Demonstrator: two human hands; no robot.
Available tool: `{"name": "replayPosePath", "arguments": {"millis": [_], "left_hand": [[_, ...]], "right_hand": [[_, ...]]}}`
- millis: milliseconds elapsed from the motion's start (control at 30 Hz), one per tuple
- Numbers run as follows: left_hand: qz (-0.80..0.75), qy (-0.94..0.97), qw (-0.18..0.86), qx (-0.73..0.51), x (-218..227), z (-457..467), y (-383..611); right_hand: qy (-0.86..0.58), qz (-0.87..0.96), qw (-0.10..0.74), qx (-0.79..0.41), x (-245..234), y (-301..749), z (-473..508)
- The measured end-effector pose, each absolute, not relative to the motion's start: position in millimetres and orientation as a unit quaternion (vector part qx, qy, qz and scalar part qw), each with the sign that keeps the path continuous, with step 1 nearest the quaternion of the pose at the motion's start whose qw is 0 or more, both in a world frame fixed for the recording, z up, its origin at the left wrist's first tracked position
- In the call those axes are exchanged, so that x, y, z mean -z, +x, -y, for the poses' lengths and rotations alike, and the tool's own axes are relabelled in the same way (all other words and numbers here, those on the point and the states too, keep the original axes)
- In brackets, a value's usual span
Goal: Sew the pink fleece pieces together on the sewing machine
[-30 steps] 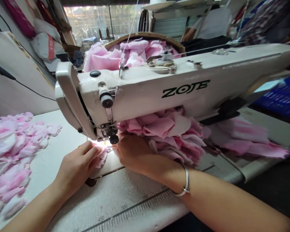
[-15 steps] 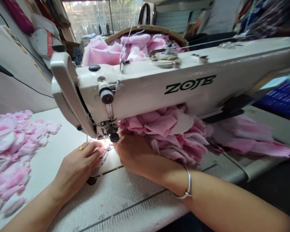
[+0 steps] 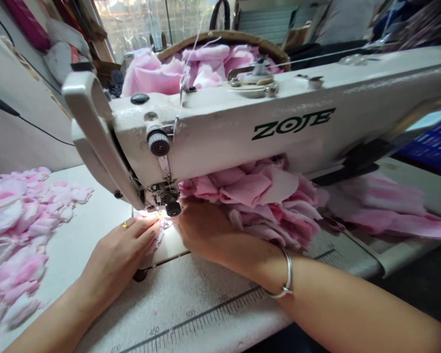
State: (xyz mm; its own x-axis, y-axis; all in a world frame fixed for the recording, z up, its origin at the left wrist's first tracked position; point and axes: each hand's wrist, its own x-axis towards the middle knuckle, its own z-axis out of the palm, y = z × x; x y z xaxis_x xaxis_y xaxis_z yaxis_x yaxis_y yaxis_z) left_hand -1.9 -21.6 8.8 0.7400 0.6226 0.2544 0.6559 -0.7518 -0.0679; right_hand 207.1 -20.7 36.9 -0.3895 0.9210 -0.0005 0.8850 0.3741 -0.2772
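Observation:
My left hand [image 3: 119,250], with a gold ring, pinches a pink fabric petal [image 3: 156,236] against the white sewing table just left of the presser foot [image 3: 165,198]. My right hand [image 3: 202,231], with a silver bangle [image 3: 287,277] on its wrist, presses on the edge of a ruffled pink fabric strip [image 3: 257,196]. That strip bunches under the arm of the ZOTE sewing machine [image 3: 220,132]. The needle area is mostly hidden by the foot and my fingers.
Loose pink petals [image 3: 16,240] lie in a heap on the table's left side. A round wicker basket [image 3: 224,46] of pink fabric stands behind the machine. A ruler scale [image 3: 202,311] runs along the table front. A seated person [image 3: 343,22] and a blue crate [image 3: 429,142] are at right.
The view has turned slightly, shifting the machine left and up in the frame. My left fingers have moved closer around the petal beside the foot. My right hand stays on the ruffles.

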Motion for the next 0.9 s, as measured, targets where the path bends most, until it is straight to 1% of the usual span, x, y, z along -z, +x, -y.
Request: {"name": "replayPosePath", "arguments": {"millis": [167,267,467,533,633,733,833,900], "left_hand": [[0.333,-0.933,0.076,0.111,-9,21,-1],[0.328,-0.935,0.087,0.108,-8,21,0],[0.326,-0.933,0.103,0.114,-10,21,3],[0.329,-0.931,0.102,0.117,-11,22,4],[0.329,-0.931,0.101,0.119,-10,22,3],[0.327,-0.932,0.099,0.12,-9,22,2],[0.326,-0.932,0.098,0.123,-8,21,2],[0.327,-0.931,0.101,0.127,-8,20,3]], "right_hand": [[-0.551,0.82,0.132,-0.077,-16,218,17],[-0.542,0.825,0.137,-0.081,-10,216,15],[-0.553,0.826,0.079,-0.073,-27,212,19],[-0.556,0.825,0.081,-0.067,-27,214,20],[-0.55,0.831,0.082,-0.023,-23,215,21],[-0.561,0.826,0.042,0.002,-25,210,22],[-0.575,0.818,-0.008,-0.001,-33,203,23],[-0.575,0.818,-0.025,-0.001,-38,200,23]]}}
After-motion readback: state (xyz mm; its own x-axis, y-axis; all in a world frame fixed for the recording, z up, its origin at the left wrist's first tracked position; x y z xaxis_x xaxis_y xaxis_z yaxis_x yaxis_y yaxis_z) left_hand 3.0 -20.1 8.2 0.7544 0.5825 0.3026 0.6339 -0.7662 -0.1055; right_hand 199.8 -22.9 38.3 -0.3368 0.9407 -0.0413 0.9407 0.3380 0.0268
